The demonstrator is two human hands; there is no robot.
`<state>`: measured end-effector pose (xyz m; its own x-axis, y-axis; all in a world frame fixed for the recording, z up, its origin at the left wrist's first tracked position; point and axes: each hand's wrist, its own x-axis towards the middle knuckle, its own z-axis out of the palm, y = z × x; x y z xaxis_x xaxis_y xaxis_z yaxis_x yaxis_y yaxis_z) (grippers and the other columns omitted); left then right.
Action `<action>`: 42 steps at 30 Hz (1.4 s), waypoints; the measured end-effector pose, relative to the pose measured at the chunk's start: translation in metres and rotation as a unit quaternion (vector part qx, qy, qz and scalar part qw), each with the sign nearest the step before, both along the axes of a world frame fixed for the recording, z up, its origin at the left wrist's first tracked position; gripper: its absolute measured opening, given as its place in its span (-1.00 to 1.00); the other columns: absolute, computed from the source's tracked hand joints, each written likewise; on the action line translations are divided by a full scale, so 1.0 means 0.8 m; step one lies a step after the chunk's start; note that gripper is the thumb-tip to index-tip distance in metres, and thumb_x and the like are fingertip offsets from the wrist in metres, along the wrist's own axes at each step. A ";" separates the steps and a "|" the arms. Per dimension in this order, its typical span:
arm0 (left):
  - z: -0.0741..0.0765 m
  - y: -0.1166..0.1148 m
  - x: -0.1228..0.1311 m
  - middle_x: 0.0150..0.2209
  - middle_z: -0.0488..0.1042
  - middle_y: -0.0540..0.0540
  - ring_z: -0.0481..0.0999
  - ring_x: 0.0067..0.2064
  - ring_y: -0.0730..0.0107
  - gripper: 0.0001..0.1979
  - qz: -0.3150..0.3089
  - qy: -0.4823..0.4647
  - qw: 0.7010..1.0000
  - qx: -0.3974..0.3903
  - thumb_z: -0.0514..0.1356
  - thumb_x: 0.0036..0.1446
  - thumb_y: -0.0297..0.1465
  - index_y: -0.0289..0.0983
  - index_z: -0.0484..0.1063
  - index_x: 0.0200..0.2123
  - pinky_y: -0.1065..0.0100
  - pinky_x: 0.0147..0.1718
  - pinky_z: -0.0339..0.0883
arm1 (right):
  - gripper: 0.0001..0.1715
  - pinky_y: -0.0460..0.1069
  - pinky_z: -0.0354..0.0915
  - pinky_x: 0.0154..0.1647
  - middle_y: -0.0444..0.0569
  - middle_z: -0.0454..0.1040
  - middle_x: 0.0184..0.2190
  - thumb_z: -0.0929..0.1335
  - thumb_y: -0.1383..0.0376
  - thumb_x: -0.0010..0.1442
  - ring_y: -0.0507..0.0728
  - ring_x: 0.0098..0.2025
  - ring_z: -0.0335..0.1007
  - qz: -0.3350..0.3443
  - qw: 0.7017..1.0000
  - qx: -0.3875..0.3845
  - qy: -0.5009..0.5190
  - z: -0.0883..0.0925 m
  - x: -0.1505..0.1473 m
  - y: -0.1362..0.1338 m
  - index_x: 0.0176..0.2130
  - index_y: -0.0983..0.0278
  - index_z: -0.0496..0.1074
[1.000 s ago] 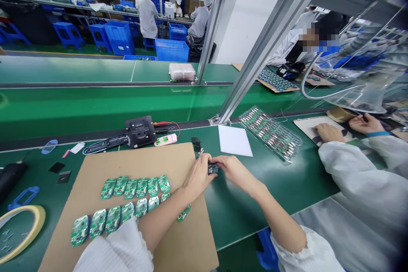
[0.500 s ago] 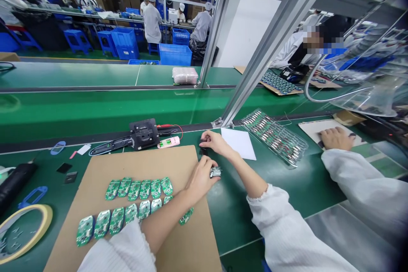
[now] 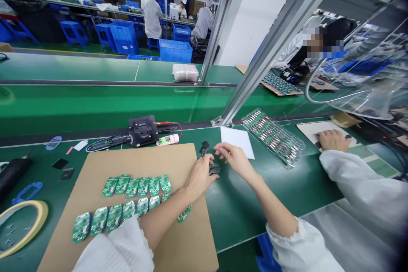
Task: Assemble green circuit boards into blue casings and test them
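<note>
My left hand (image 3: 199,174) is closed round a stack of small dark flat plates (image 3: 214,169) at the right edge of the brown board. Just right of it is my right hand (image 3: 234,157), its fingers curled together; what is in them, if anything, is hidden. Several loose dark square pieces (image 3: 205,146) lie on the green bench, a little beyond my left hand. Below and left of my left forearm, green circuit boards (image 3: 143,187) lie in rows on the brown cardboard sheet (image 3: 172,159); my forearm and sleeve cover part of the rows.
A black fixture (image 3: 142,131) with wires and a pink-white device (image 3: 168,140) stand behind the cardboard. White paper (image 3: 237,141) and a clear tray of parts (image 3: 274,136) lie to the right, near a co-worker's hand (image 3: 334,140). Yellow tape roll (image 3: 43,216) sits left. A metal post (image 3: 255,63) rises behind.
My right hand has drawn back from the dark pieces, rightward and toward me, and they show more plainly. The left hand keeps its stack at nearly the same spot. The view has shifted slightly.
</note>
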<state>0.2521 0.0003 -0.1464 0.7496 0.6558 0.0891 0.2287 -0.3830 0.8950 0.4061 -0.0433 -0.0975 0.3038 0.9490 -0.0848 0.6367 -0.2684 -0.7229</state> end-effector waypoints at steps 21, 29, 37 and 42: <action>-0.005 0.000 0.000 -0.09 0.26 -0.10 0.41 -0.20 0.27 -0.44 0.003 -0.023 1.000 0.010 0.37 -0.15 -0.61 -0.22 0.22 -0.11 0.21 -0.21 0.37 | -0.63 0.11 0.37 -0.10 -0.03 0.47 -0.26 0.32 0.07 0.26 0.11 -0.20 0.44 -0.041 0.985 0.059 0.159 -0.039 -0.009 -0.042 -0.18 0.35 0.39; -0.009 0.001 0.001 -0.25 0.34 0.00 0.41 -0.20 0.26 -0.55 0.002 -0.009 1.000 0.015 0.38 -0.14 -0.57 -0.23 0.25 -0.22 0.20 -0.17 0.33 | -0.60 0.07 0.37 -0.19 -0.05 0.46 -0.31 0.27 0.04 0.29 0.07 -0.28 0.42 -0.013 0.993 0.030 0.117 -0.034 0.006 -0.034 -0.23 0.34 0.41; -0.003 0.002 0.000 -0.30 0.29 0.03 0.38 -0.23 0.29 -0.60 0.002 -0.009 1.000 0.016 0.36 -0.13 -0.57 -0.22 0.23 -0.29 0.20 -0.18 0.32 | -0.74 0.12 0.34 -0.08 -0.04 0.43 -0.22 0.40 0.17 0.19 0.11 -0.16 0.37 -0.024 0.999 0.016 -0.024 -0.036 -0.001 0.050 -0.28 0.35 0.42; -0.004 0.000 -0.001 -0.06 0.18 -0.09 0.40 -0.18 0.32 -0.52 0.004 -0.031 0.999 0.010 0.38 -0.19 -0.60 -0.22 0.22 -0.25 0.18 -0.14 0.38 | -0.76 0.03 0.39 -0.24 -0.12 0.44 -0.39 0.36 0.20 0.24 0.04 -0.35 0.41 -0.015 1.000 -0.009 -0.020 -0.018 0.005 0.024 -0.27 0.36 0.41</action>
<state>0.2514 0.0000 -0.1498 0.7374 0.6591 0.1478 0.1767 -0.3994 0.8996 0.4101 -0.0243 -0.1116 0.3356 0.9378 -0.0895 0.6567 -0.3010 -0.6915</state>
